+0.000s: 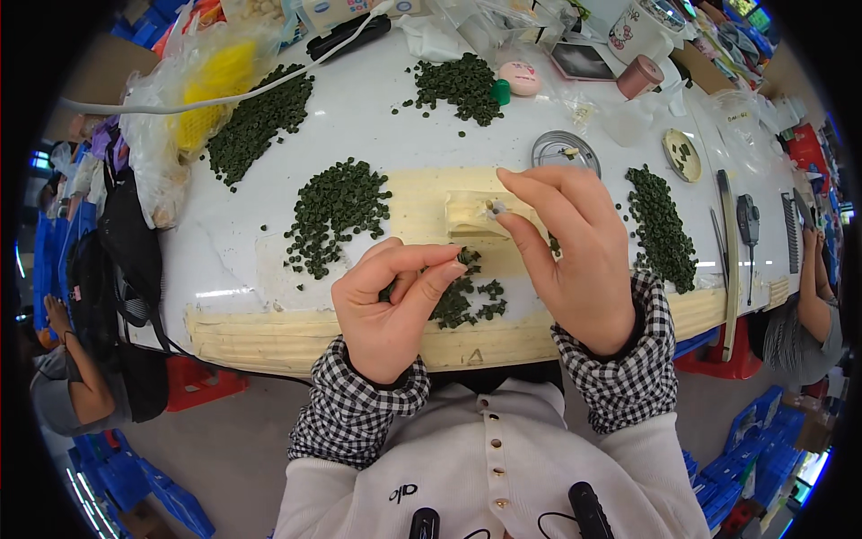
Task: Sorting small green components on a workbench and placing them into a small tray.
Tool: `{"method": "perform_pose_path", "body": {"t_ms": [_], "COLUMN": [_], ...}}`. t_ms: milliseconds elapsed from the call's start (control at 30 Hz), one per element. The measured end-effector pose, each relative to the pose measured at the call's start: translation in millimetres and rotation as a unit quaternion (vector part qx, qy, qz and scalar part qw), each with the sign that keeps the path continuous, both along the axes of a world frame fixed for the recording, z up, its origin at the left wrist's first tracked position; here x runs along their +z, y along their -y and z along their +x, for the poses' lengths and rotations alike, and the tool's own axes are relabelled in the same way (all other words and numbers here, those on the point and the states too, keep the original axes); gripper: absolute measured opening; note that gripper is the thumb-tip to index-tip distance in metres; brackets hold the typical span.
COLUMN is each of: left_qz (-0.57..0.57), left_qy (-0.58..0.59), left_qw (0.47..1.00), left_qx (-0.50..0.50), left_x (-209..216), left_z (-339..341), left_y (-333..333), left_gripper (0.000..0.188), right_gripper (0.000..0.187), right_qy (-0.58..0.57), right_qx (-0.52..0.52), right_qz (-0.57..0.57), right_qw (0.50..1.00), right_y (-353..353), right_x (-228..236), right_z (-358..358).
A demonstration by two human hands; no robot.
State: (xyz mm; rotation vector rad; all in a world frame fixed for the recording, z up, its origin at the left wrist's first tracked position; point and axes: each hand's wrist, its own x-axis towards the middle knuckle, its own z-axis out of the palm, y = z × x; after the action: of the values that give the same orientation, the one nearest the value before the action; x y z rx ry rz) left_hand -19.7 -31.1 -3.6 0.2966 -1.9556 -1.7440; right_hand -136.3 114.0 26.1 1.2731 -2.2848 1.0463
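My left hand (pixel 384 301) is closed in a pinch, thumb and forefinger tips on a small dark green piece (pixel 464 257). Beneath those fingertips lies a loose heap of similar pieces (pixel 456 305), partly hidden by the hand. My right hand (pixel 575 247) arches over a small block wrapped in cream tape (pixel 462 216). Its thumb and forefinger stand apart, with nothing visible gripped between them. Close to the thumb tip, a tiny greyish metal part (pixel 493 208) sits on the block.
More green heaps lie left (pixel 337 211), far (pixel 462 85) and right (pixel 660 229). A round clear dish (pixel 566 151) stands beyond my right hand. Screwdriver-like tool (pixel 748 225) and long strip (pixel 728 269) lie right. A white cable (pixel 224 101) crosses far left. Other people work at both sides.
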Motion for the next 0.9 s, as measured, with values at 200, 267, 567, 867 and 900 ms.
{"method": "perform_pose_path", "body": {"t_ms": [200,267,567,867,900], "left_qz": [0.010,0.005,-0.027,-0.022,-0.021], "left_qy": [-0.009,-0.013,-0.005,-0.006,-0.007], "left_qw": [1.000,1.000,1.000,0.999,0.999], "left_qx": [0.000,-0.006,-0.014,-0.036,-0.039], "left_x": [-2,-2,-2,-7,-8], "left_z": [2,1,2,3,2], "left_y": [2,2,3,3,3], "left_gripper": [0.017,0.017,0.020,0.021,0.020], "right_gripper": [0.033,0.036,0.038,0.040,0.040], "right_qy": [0.224,0.279,0.339,0.362,0.360], "right_qx": [0.120,0.159,0.185,0.218,0.222], "right_qz": [-0.031,-0.047,-0.069,-0.073,-0.075], "right_qw": [0.967,0.946,0.920,0.903,0.903], "right_y": [-18,-19,-18,-22,-22], "right_x": [8,2,-7,-15,-16], "right_z": [30,35,39,34,33]}}
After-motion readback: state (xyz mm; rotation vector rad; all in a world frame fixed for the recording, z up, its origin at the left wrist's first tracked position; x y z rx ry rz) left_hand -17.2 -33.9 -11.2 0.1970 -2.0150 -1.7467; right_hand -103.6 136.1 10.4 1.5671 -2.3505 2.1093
